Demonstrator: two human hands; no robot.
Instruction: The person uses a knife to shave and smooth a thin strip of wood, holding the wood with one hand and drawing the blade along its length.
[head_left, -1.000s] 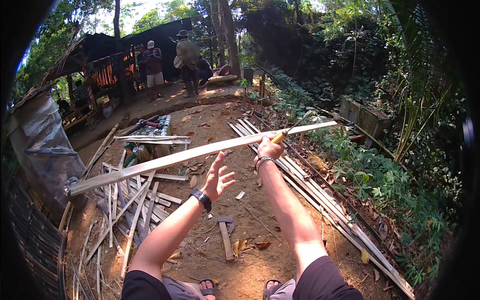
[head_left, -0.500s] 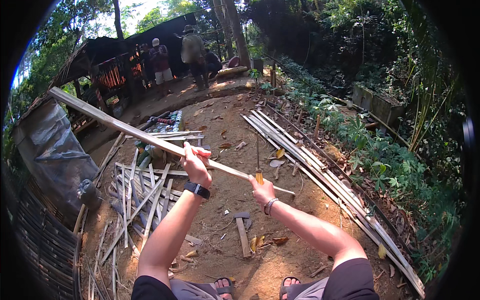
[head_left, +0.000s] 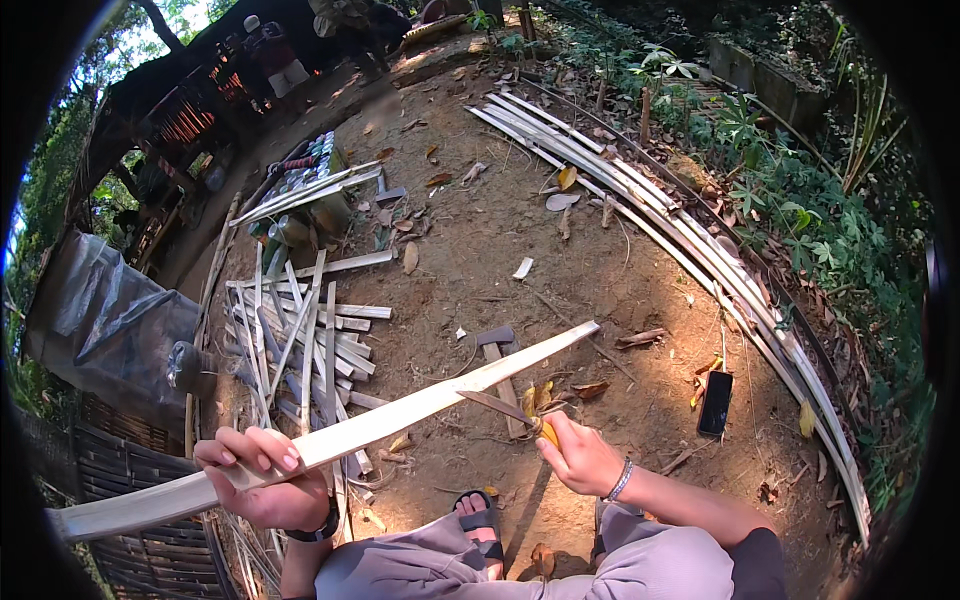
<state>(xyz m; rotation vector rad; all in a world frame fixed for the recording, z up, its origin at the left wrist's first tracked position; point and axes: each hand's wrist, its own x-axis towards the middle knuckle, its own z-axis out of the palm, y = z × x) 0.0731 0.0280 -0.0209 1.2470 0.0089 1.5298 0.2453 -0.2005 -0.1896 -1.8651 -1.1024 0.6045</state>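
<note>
My left hand (head_left: 268,482) is closed around a long, pale bamboo strip (head_left: 400,418), which slants up from the lower left to a tapered far end right of centre. In my right hand (head_left: 582,458) is a knife (head_left: 495,403) with a yellow-orange handle. Its dark blade points left and lies at the strip's lower edge; whether it cuts in cannot be made out. Below the strip's far part, a wooden-handled tool with a dark metal head (head_left: 495,336), like a hammer or hatchet, lies on the dirt.
Split bamboo pieces (head_left: 330,350) lie heaped at left; long strips (head_left: 640,185) run along the right. A black phone (head_left: 714,403) rests on the ground at right. Plastic sheeting (head_left: 110,300) and a woven bamboo panel (head_left: 130,515) stand at left. People stand by a shelter behind.
My left hand has come down and left with the strip, whose near end has swung lower. The knife has turned from pointing away to lying at the strip. My view has tilted down.
</note>
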